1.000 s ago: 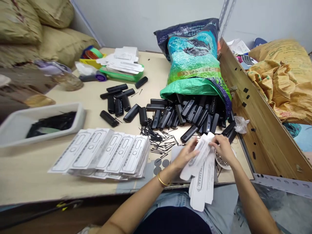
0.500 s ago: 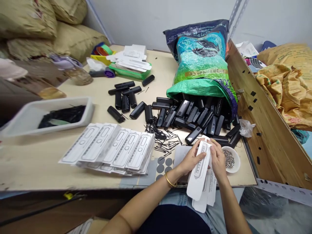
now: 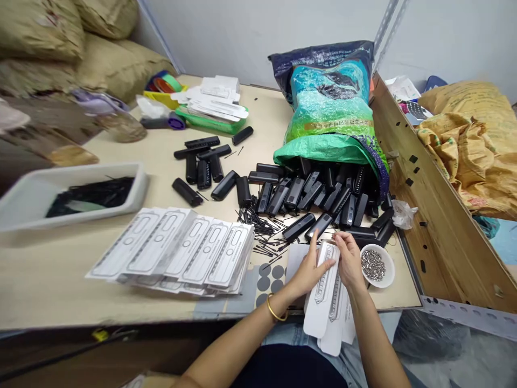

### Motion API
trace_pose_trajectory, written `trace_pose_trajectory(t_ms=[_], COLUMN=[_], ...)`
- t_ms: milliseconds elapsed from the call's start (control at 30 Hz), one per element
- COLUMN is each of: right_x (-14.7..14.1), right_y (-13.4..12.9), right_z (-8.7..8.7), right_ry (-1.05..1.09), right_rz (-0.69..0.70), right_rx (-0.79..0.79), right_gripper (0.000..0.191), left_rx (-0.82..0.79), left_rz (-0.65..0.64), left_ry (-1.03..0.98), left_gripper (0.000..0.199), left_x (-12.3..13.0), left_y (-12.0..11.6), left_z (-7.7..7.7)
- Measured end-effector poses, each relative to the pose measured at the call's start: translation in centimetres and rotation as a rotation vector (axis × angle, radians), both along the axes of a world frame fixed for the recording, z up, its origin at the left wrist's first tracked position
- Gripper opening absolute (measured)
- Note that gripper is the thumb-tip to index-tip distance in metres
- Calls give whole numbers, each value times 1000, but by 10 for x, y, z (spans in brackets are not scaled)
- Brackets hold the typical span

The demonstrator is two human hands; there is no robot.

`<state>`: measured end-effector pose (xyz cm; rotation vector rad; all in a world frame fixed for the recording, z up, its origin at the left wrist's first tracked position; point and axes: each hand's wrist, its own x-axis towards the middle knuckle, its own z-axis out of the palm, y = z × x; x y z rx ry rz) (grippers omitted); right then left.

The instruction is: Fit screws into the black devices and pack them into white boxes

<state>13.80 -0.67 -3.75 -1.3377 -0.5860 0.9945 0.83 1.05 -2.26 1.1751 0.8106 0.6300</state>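
Note:
My left hand (image 3: 310, 270) is on a long white printed card (image 3: 321, 285), thumb across its face and index finger stretched towards a black oblong plastic case (image 3: 319, 226). My right hand (image 3: 349, 263) has its fingertips pinched by the card's top right edge; what lies between them is hidden. Beneath, more white printed cards (image 3: 336, 302) fan out over my lap and the table edge. Just right of my right hand stands a white bowl (image 3: 388, 269) of small shiny metal pieces (image 3: 372, 264). Loose thin black sticks (image 3: 266, 229) lie beyond my left hand.
A pile of printed cards (image 3: 194, 253) lies left of my hands. Black cases (image 3: 297, 191) spill from a colourful plastic sack (image 3: 329, 108). A white tray (image 3: 139, 188) holds black pieces. At the back is a green tray (image 3: 214, 124) of cards; a wooden board (image 3: 436, 199) borders the right.
My right hand has shifted to the card's top edge and now pinches there. My left index finger has straightened away from the card. The front card has tilted lower, showing another printed card.

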Motion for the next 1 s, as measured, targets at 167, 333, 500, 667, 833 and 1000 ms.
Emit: trace_pose_trajectory(t_ms=[167,333,500,667,833,1000], right_x=[-4,-8,-10,-19,-3,25], right_y=[-5,-18,-2,30,67,68], right_z=[1,-5,-10,-11,-20,11], right_ry=[35,-62,-115,-1069,-1657,-1175], right_rz=[35,57,-144,522,861,424], right_rx=[-40,-83,-105,3,64,232], right_gripper=[28,31,30,19,24,42], left_rx=[67,-30,651,691,529,502], left_rz=[-51,65,-61,304,295,176], left_ry=[66,63,38,177,413,713], left_gripper=[94,77,73,55,57,57], left_x=[-1,-6,-27,-47,-60,-57], left_y=[4,13,10,20,36,31], left_z=[-4,-16,-15,3,5,-1])
